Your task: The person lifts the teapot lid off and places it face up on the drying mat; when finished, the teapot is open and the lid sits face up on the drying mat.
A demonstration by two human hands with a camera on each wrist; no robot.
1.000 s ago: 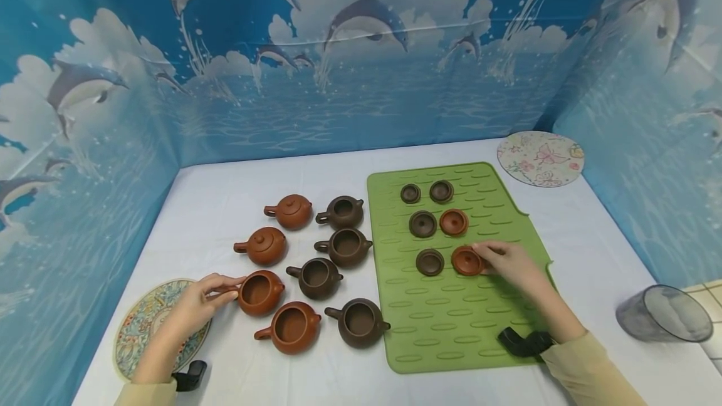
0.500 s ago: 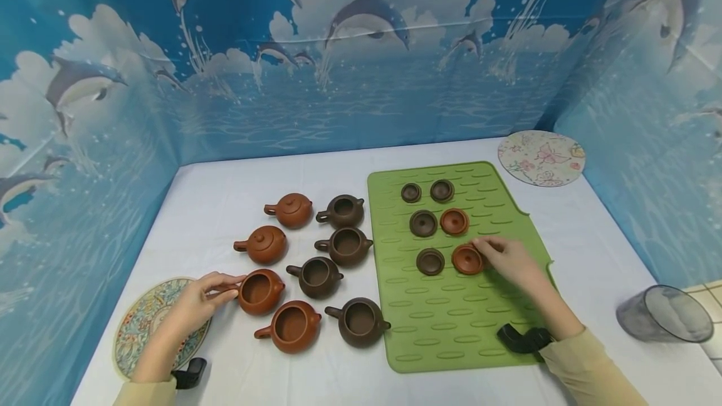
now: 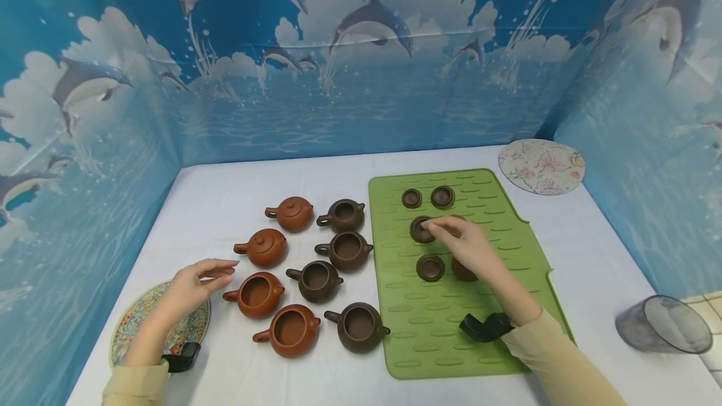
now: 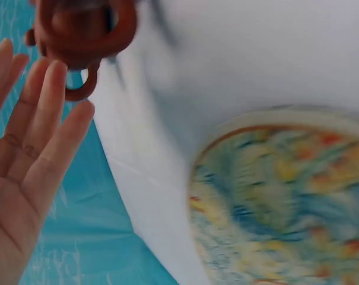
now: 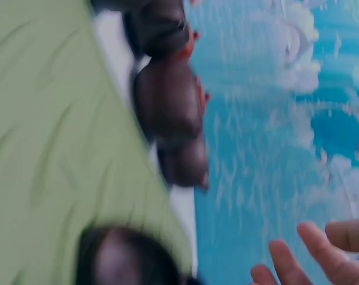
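My left hand (image 3: pixel 194 284) hovers with fingers loosely extended above and left of an open reddish-brown teapot (image 3: pixel 258 295), apart from its handle. Nothing is held in it. The left wrist view also shows these fingers (image 4: pixel 48 119) spread below a reddish teapot (image 4: pixel 78 41). Over the green mat (image 3: pixel 429 349), my right hand (image 3: pixel 468 246) reaches leftward, its fingertips overlapping a dark brown lid (image 3: pixel 420 230); contact cannot be told. Fingers (image 5: pixel 321 249) look relaxed in the right wrist view. One reddish lid (image 3: pixel 461 270) is partly covered by this hand, another almost wholly.
Several lidless dark teapots (image 3: pixel 345 250) and another open reddish one (image 3: pixel 290 331) stand left of the mat. Two reddish teapots (image 3: pixel 267 247) wear lids. More dark lids (image 3: pixel 430 267) lie on the mat. Around are a patterned round mat (image 3: pixel 197 324), a floral oval mat (image 3: pixel 543 166) and a grey tumbler (image 3: pixel 662 324).
My left hand has let go of the reddish teapot's handle and lifted slightly. My right hand has left the near reddish lid and moved left and away from me, over a dark lid.
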